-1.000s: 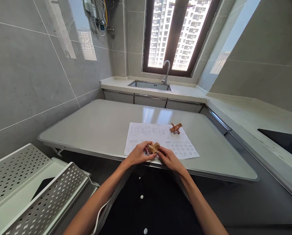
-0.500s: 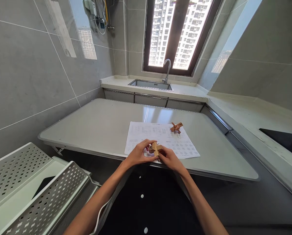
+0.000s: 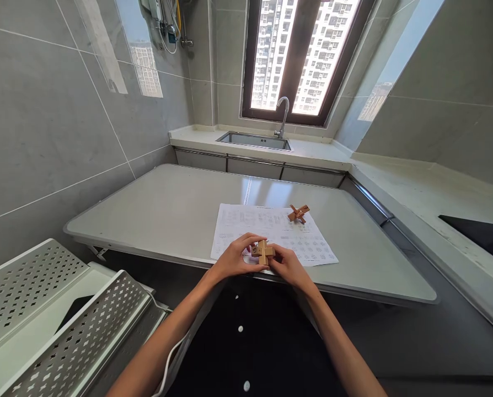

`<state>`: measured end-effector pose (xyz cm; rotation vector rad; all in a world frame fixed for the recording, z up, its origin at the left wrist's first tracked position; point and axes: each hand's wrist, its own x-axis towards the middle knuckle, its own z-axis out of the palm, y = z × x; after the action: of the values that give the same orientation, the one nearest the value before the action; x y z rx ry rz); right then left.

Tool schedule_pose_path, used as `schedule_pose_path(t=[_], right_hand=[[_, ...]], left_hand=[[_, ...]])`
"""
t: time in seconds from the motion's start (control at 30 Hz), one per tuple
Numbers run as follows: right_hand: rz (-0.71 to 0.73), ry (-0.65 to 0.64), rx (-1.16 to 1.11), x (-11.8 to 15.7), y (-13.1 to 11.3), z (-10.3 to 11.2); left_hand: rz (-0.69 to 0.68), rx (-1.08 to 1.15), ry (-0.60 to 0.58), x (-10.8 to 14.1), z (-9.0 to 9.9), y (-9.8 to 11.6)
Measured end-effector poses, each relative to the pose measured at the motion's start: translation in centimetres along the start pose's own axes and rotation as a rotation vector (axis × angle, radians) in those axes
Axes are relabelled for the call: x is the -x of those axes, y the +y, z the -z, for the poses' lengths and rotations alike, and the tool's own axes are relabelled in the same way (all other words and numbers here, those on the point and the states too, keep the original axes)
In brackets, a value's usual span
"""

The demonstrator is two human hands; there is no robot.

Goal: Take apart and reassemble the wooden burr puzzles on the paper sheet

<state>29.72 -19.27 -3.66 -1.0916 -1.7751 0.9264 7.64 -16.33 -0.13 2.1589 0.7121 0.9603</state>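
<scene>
A light wooden interlocking puzzle (image 3: 263, 252), made of crossed bars with a dark mark on one end, is held between both hands just over the table's near edge. My left hand (image 3: 235, 258) grips it from the left, thumb below and fingers above. From the right, my right hand (image 3: 288, 266) pinches a bar that sticks out; some of its fingertips are hidden. Beyond the hands lies a printed sheet (image 3: 240, 218) with rows of small diagrams. A second, redder wooden puzzle (image 3: 298, 214) of crossed pieces rests on the sheet's far right corner.
The pale table (image 3: 167, 209) spreads to both sides. A perforated white rack (image 3: 106, 320) stands low at the left, with a white cable (image 3: 170, 358) by my left arm. Behind the table are a counter with a sink (image 3: 255, 141) and a faucet (image 3: 283, 116).
The puzzle in my hands has turned slightly, and its right-hand bar shows more. Both hands keep their hold in nearly the same place. The view has shifted a little.
</scene>
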Motion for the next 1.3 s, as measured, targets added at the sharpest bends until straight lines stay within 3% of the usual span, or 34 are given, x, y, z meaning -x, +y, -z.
schedule_pose_path(t=[0.9, 1.3], right_hand=[[-0.032, 0.095, 0.071, 0.13, -0.08, -0.20], [-0.007, 0.068, 0.104, 0.15, -0.33, -0.05]], left_hand=[[0.175, -0.002, 0.045, -0.57, 0.06, -0.33], [0.205, -0.035, 0.007, -0.48, 0.09, -0.16]])
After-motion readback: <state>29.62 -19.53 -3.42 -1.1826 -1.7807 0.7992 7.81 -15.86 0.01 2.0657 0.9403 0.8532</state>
